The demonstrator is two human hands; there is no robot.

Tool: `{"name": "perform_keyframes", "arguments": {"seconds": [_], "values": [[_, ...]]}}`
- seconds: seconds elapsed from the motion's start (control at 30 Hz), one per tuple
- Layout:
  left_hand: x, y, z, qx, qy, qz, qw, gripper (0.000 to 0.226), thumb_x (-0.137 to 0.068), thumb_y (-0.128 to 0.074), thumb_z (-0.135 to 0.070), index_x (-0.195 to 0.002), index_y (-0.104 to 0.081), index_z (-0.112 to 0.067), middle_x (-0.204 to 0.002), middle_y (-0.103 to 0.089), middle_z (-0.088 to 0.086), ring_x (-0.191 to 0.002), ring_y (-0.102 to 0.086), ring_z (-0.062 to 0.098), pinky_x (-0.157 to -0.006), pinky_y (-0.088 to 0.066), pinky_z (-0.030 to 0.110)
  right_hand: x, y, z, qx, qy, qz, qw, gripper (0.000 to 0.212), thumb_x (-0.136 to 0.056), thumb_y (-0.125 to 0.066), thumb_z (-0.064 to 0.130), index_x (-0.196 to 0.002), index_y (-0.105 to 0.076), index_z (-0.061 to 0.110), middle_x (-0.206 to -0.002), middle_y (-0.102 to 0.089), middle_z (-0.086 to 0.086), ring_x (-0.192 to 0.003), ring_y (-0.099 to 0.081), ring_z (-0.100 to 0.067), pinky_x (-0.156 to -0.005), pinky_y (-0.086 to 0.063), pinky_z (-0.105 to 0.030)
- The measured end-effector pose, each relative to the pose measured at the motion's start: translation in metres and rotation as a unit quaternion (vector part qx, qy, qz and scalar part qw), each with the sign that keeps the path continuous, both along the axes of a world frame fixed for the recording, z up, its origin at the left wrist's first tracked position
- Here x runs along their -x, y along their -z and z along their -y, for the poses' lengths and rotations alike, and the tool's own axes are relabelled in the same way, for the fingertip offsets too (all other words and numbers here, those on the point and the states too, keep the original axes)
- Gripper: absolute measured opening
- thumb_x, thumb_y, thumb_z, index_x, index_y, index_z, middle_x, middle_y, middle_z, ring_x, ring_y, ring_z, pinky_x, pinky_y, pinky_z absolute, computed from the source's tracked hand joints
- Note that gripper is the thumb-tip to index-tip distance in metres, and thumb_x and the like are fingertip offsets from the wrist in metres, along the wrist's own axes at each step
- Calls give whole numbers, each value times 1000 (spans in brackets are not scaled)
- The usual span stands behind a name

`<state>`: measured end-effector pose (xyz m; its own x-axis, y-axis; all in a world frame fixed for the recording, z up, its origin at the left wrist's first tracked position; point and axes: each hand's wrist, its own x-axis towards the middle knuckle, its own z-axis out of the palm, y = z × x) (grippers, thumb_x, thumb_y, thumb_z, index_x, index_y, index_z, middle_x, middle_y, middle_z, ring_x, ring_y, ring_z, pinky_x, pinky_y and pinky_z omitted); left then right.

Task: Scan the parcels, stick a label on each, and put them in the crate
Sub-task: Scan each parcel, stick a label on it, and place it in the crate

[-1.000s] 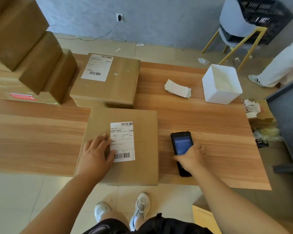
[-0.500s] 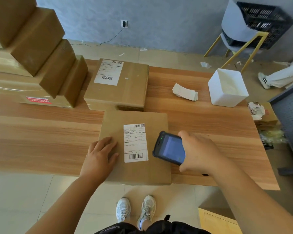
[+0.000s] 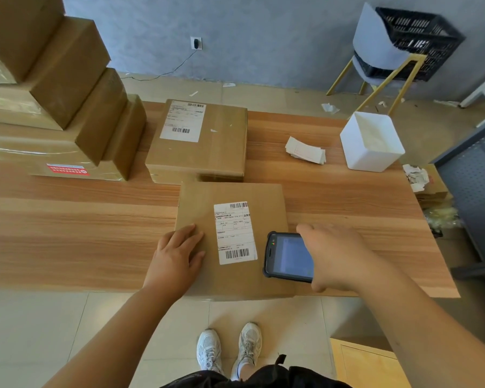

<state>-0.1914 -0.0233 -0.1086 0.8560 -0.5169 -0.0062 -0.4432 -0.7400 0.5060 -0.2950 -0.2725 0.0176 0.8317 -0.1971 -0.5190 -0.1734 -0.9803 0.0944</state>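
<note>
Brown cardboard fills the near edge of the wooden table (image 3: 67, 233), where a person's left hand (image 3: 174, 259) lies flat on a parcel (image 3: 230, 278), fingers straight and resting on its top. Just right of those fingertips is the parcel's white shipping label (image 3: 235, 233), with a barcode at each end. Right of the label, the right hand (image 3: 339, 256) grips a dark handheld scanner (image 3: 289, 256), fingers and thumb wrapped round its right end. Its lit screen faces up and its free end points towards the label, over the parcel's near right corner.

Beyond the left fingertips, a second labelled parcel (image 3: 207, 152) sits just behind the first. A stepped stack of taped cartons (image 3: 67, 93) rises to its left.

Beyond the right-hand fingers lies a loose pile of paper labels (image 3: 305, 151), and past it stands an open white square tub (image 3: 371, 141), whose inside shows only pale walls. Off the table's edge, right of the fingers, a low cardboard box (image 3: 434, 189) holds torn paper scraps (image 3: 416, 177).

Farthest back, well apart from both hands, a black slatted crate (image 3: 420, 43) sits on a pale chair (image 3: 375, 49) with yellow legs, against a grey wall. What the crate holds cannot be seen from here.
</note>
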Motion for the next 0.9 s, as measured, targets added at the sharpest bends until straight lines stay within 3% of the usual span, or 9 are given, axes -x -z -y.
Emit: {"name": "perform_keyframes", "arguments": {"seconds": [0.17,0.3,0.47,0.63,0.7,0.9], "values": [[-3,-2,3,-17,7,6,1000,42,-78,-73,-19,-118,-64,-10,-128,-56,10,-111,-47,40,-93,-44,53,14,14,13,-45,116,29,992,58,-53,-77,37,-96,-40,23,-89,-46,7,-81,-49,-16,-59,-41,-30],[-7,0,12,-19,56,23,998,40,-76,-75,-16,-114,-65,-8,-124,-59,12,-109,-51,42,-88,-47,55,30,44,27,-101,296,109,943,70,-53,-83,44,-107,-44,20,-108,-38,1,-94,-47,-19,-69,-45,-33],[-9,-1,19,-36,74,32,996,37,-79,-72,-19,-113,-66,-8,-122,-60,10,-110,-51,38,-86,-48,53,40,89,42,-80,442,136,883,65,-61,-82,49,-104,-48,13,-108,-42,-6,-79,-50,-21,-66,-45,-34],[-17,0,23,-98,101,27,990,40,-90,-53,-38,-123,-56,-17,-129,-52,-1,-120,-43,25,-98,-39,42,40,122,49,-116,514,104,844,58,-64,-83,41,-103,-53,9,-111,-49,-13,-86,-54,-27,-71,-49,-36],[-15,-3,26,-87,73,11,993,37,-87,-58,-37,-118,-58,-18,-122,-52,0,-113,-41,30,-94,-41,43,39,134,51,-120,531,100,833,66,-65,-83,40,-111,-52,5,-115,-49,-14,-92,-56,-30,-77,-52,-39],[-15,-13,38,-89,45,7,995,30,-80,-69,-32,-104,-64,-15,-108,-53,5,-100,-46,32,-89,-40,47,30,158,56,-74,492,79,864,90,-71,-75,54,-134,-35,4,-129,-39,-13,-107,-51,-28,-82,-50,-37]]}}
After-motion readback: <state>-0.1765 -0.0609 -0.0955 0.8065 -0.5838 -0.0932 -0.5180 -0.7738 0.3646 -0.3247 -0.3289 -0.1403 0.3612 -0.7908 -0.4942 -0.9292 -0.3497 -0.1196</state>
